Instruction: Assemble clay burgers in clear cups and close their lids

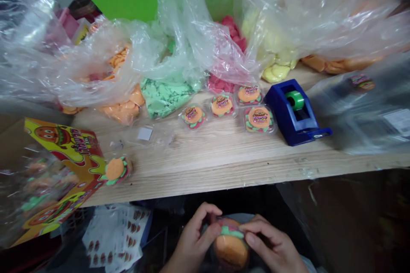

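both hands work just below the front edge of the desk (205, 179), out over a dark area. the left hand (198, 236) has its grip closed on the left side of a toy-like burger (231, 251), thumb and forefinger near the upper edge. the right hand (272, 241) grips the same burger from the right, with thumb and fingers pinched at its upper right edge. the burger sits between the two hands, an orange bun face toward the camera, with green and reddish layers above it; blur hides the finer detail.

on the desk, four clear packs (259, 118) of similar burgers with printed tops lie grouped just left of a blue tape dispenser (290, 115) carrying a green roll. another burger (115, 170) lies at the left, near the front edge, beside a yellow and red display box (73, 153) that has wrapped burgers in it. behind that one lies a small clear bag with a white label (145, 133).

along the back stand large clear bags of orange pieces (124, 104), green pieces (169, 98), pink pieces (221, 83) and yellow pieces (275, 70). flat clear plastic (361, 115) covers the right end. below the desk, at the left, lie sticker sheets (112, 239).
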The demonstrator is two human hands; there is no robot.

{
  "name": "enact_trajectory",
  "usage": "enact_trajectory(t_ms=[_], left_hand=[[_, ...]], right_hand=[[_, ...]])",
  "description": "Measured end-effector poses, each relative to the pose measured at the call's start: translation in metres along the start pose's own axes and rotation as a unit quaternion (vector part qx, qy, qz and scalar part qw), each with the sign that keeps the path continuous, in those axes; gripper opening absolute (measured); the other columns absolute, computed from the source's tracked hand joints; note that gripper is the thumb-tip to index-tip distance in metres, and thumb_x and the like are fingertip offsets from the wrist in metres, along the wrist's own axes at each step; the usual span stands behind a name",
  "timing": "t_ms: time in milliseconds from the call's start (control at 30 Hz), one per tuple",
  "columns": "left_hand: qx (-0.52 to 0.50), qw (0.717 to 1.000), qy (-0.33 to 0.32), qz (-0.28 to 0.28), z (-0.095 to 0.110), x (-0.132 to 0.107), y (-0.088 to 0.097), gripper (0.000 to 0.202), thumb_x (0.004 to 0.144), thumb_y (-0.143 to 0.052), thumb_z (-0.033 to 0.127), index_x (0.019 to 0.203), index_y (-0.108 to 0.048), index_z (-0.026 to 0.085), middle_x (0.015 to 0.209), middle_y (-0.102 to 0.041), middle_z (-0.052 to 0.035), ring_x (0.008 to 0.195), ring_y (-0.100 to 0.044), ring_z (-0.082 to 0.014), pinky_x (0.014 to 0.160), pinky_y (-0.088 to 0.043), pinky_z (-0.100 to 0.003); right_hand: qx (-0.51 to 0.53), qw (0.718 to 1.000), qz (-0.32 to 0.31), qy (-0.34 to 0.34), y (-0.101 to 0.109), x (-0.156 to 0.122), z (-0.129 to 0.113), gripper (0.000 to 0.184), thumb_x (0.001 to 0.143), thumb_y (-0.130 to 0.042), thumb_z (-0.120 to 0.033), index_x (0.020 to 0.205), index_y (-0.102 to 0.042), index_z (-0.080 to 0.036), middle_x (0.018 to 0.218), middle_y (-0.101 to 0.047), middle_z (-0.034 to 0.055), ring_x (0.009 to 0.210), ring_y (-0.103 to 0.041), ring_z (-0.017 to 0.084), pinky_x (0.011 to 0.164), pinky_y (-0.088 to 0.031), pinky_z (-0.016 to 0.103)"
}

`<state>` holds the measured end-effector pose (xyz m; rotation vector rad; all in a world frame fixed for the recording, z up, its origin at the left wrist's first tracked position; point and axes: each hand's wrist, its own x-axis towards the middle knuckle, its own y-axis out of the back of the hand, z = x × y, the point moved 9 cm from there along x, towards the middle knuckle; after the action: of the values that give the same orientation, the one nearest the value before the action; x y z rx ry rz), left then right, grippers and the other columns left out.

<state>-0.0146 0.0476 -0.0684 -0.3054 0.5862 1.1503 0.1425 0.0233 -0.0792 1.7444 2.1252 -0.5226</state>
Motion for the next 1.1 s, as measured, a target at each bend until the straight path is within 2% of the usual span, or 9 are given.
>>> enact_trajectory(t_ms=[133,233,333,400,467,767,867,967,1100], left_hand=[[-0.051,0.997,0.019,0.049,-0.022,-0.012,-0.002,0.029,0.082,-0.048,0.048,0.088,-0.054,0.020,0.082,-0.051,-0.0012,0.080,-0.049,-0.0170,0.073,-0.040,-0.026],[-0.021,0.997,0.013,0.073,-0.013,-0.010,0.007,0.026,0.086,-0.044,0.043,0.083,-0.054,0.019,0.078,-0.049,-0.0004,0.077,-0.049,-0.0157,0.070,-0.039,-0.025],[0.070,0.997,-0.011,-0.006,0.013,0.001,0.005,0.023,0.087,-0.044,0.035,0.078,-0.057,0.019,0.076,-0.049,-0.0002,0.075,-0.049,-0.0141,0.069,-0.037,-0.023],[0.127,0.987,-0.021,-0.091,0.026,0.005,-0.005,0.020,0.087,-0.046,0.029,0.078,-0.060,0.018,0.078,-0.051,-0.0006,0.077,-0.050,-0.0136,0.070,-0.037,-0.022],[0.162,0.977,-0.032,-0.138,0.033,0.007,-0.011,0.017,0.086,-0.047,0.026,0.079,-0.061,0.019,0.079,-0.052,-0.0007,0.079,-0.051,-0.0133,0.071,-0.037,-0.021],[0.236,0.956,-0.103,-0.144,0.048,0.002,-0.030,0.022,0.089,-0.042,0.030,0.081,-0.061,0.021,0.077,-0.055,-0.0028,0.076,-0.049,-0.0149,0.069,-0.036,-0.023],[0.197,0.968,-0.084,-0.131,0.037,0.001,-0.029,0.025,0.089,-0.041,0.031,0.079,-0.060,0.020,0.077,-0.052,-0.0029,0.075,-0.048,-0.0152,0.068,-0.036,-0.024],[0.086,0.994,0.006,-0.067,0.009,-0.001,-0.017,0.020,0.085,-0.047,0.037,0.082,-0.056,0.020,0.077,-0.048,-0.0008,0.075,-0.047,-0.0148,0.068,-0.036,-0.024],[-0.028,0.996,0.081,-0.008,-0.013,-0.008,-0.009,0.026,0.081,-0.051,0.044,0.076,-0.050,0.018,0.071,-0.044,0.0027,0.069,-0.041,-0.0130,0.065,-0.034,-0.023]], right_hand=[[0.059,0.998,0.030,0.004,0.004,0.000,0.008,0.017,0.081,-0.056,-0.035,0.083,-0.070,-0.026,0.077,-0.066,0.0033,0.074,-0.063,0.017,0.071,-0.050,0.026],[0.050,0.997,0.033,0.038,0.002,0.003,0.003,0.015,0.080,-0.057,-0.033,0.081,-0.070,-0.026,0.073,-0.065,0.0029,0.070,-0.063,0.016,0.068,-0.050,0.025],[-0.017,0.998,-0.011,0.065,-0.008,0.006,-0.006,0.015,0.079,-0.058,-0.027,0.088,-0.070,-0.025,0.076,-0.066,0.0046,0.073,-0.063,0.018,0.068,-0.051,0.027],[-0.054,0.994,-0.046,0.083,-0.014,0.006,-0.011,0.021,0.078,-0.059,-0.025,0.096,-0.069,-0.026,0.079,-0.067,0.0051,0.075,-0.064,0.018,0.069,-0.051,0.028],[-0.071,0.992,-0.052,0.088,-0.016,0.006,-0.014,0.022,0.078,-0.058,-0.025,0.097,-0.069,-0.027,0.079,-0.067,0.0048,0.075,-0.064,0.018,0.068,-0.051,0.027],[-0.120,0.986,-0.002,0.112,-0.012,0.004,-0.033,0.016,0.081,-0.056,-0.028,0.071,-0.067,-0.022,0.065,-0.062,0.0016,0.062,-0.061,0.014,0.059,-0.049,0.022],[-0.109,0.991,-0.005,0.082,-0.012,0.004,-0.026,0.022,0.083,-0.053,-0.030,0.068,-0.066,-0.021,0.063,-0.061,0.0017,0.062,-0.060,0.015,0.057,-0.048,0.022],[-0.078,0.996,0.016,0.032,-0.006,0.003,-0.011,0.023,0.082,-0.053,-0.033,0.068,-0.066,-0.020,0.065,-0.061,0.0017,0.064,-0.060,0.015,0.060,-0.046,0.023],[-0.042,0.999,0.013,-0.004,-0.004,0.004,-0.001,0.024,0.082,-0.054,-0.035,0.070,-0.066,-0.019,0.068,-0.059,0.0019,0.067,-0.058,0.016,0.064,-0.045,0.024]])
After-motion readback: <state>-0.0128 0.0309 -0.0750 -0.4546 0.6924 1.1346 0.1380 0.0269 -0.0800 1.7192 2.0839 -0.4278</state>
